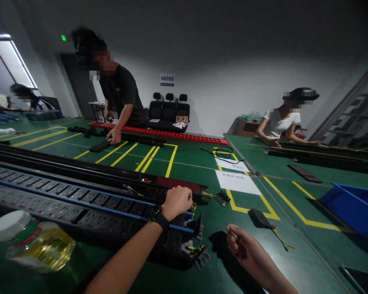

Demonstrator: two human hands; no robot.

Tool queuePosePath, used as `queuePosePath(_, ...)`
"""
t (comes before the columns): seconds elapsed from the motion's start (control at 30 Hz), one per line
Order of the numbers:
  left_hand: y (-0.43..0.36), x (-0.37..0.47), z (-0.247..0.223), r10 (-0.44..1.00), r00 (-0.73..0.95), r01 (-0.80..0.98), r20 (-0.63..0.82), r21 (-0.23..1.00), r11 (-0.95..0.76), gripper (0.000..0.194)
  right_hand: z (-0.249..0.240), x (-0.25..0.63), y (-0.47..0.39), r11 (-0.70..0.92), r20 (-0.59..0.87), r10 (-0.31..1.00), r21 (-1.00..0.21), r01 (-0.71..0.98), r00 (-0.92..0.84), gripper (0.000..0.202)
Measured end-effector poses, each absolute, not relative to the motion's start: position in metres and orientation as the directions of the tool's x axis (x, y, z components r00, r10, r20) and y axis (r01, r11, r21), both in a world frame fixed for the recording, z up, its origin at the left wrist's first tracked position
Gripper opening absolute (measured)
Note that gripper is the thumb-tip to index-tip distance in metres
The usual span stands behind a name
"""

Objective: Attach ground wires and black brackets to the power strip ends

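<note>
Long black power strips (110, 220) lie side by side, with rows of sockets, red dots and blue edging. Over their right end is my left hand (178, 201), a watch on its wrist. Its fingers curl downward, and whatever may be in them is hidden. Coloured wires (194, 248) and small metal brackets (202, 261) stick out of the near strip's open end. To the right of that end, my right hand (242, 243) is raised above the green table (214, 273), fingers curled together with nothing visible in them. A small black module (222, 199) lies beyond my hands.
A jar of yellow liquid (39, 241) stands at near left. To the right are a black box with leads (259, 219), a blue bin (352, 208) and a phone (304, 173). Across the table, one person (122, 90) handles black parts; another (280, 122) works at right.
</note>
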State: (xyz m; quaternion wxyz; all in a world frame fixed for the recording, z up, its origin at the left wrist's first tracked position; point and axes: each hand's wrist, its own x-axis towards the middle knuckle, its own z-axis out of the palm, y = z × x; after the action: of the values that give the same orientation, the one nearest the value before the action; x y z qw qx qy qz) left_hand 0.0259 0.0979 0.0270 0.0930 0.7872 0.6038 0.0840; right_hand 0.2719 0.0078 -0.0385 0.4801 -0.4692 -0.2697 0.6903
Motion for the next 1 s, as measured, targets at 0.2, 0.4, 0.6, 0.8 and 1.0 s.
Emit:
queuePosePath(0.2,0.098,0.032,0.021,0.953,0.298,0.918,0.047,0.261,-0.3,0.026,-0.038,0.271,0.007,-0.381,-0.371,0.923,-0.845,-0.375,-0.102,0.044)
queuePosePath(0.4,0.097,0.035,0.015,0.938,0.337,0.905,0.079,0.248,-0.346,0.018,-0.039,0.272,0.007,-0.401,-0.395,0.913,-0.833,-0.38,-0.098,0.045)
queuePosePath(0.6,0.097,0.032,0.012,0.918,0.385,0.893,0.099,0.211,-0.398,0.02,-0.038,0.271,0.007,-0.408,-0.404,0.91,-0.825,-0.391,-0.098,0.046)
queuePosePath(0.8,0.097,0.03,0.011,0.885,0.451,0.87,0.111,0.165,-0.464,0.021,-0.04,0.271,0.007,-0.387,-0.383,0.919,-0.829,-0.404,-0.095,0.042)
queuePosePath(1.0,0.097,0.03,0.007,0.861,0.492,0.855,0.131,0.112,-0.506,0.018,-0.042,0.272,0.008,-0.395,-0.389,0.916,-0.826,-0.402,-0.1,0.044)
